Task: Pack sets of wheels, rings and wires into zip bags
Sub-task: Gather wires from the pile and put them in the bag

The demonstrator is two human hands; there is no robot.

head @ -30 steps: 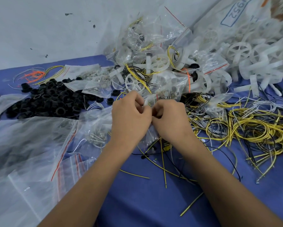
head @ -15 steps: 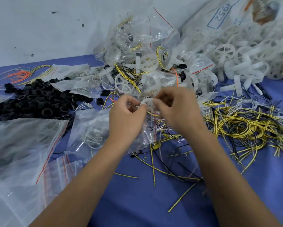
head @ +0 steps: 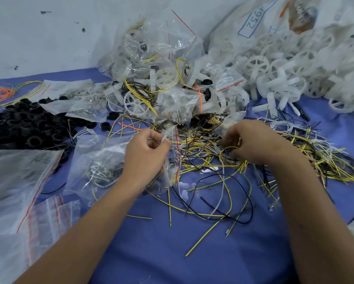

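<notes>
Hands parted: right hand (head: 252, 143) moved onto the wires (head: 204, 154).
Left hand (head: 146, 154) pinches the bag (head: 172, 160); right grip curls round wire.

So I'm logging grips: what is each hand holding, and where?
Left hand pinches the zip bag at its top edge. Right hand grips yellow wires from the pile.

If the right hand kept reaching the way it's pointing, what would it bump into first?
The right hand points left and down into the tangle of yellow and black wires, so probably those first; depth is hard to judge.
</notes>
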